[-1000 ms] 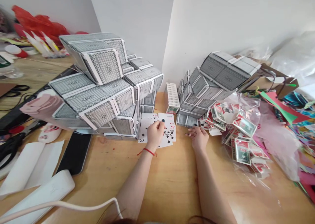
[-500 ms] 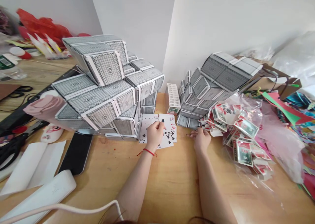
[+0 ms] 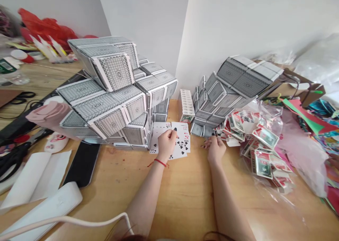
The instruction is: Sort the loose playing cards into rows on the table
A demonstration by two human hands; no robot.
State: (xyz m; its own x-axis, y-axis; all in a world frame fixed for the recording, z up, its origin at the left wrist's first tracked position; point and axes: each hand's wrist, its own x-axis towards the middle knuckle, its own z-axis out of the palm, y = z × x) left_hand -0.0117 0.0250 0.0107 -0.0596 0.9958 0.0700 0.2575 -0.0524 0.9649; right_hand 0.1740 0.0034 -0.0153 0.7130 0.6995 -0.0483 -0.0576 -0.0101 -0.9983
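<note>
At centre frame my left hand (image 3: 166, 144) pinches a fan of face-up cards (image 3: 183, 144) over the counter (image 3: 185, 198), my right hand (image 3: 215, 150) touches folded card pieces (image 3: 203, 130) beside it, grip unclear, so lifting one likely needs a fingertip pinch.

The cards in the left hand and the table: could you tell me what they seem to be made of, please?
Cards: thin coated paper stock, it seems; flat white faces with printed pips, fanned in the left hand. Table: wood or wood-look laminate, pale with visible grain, smooth satin sheen.
</note>
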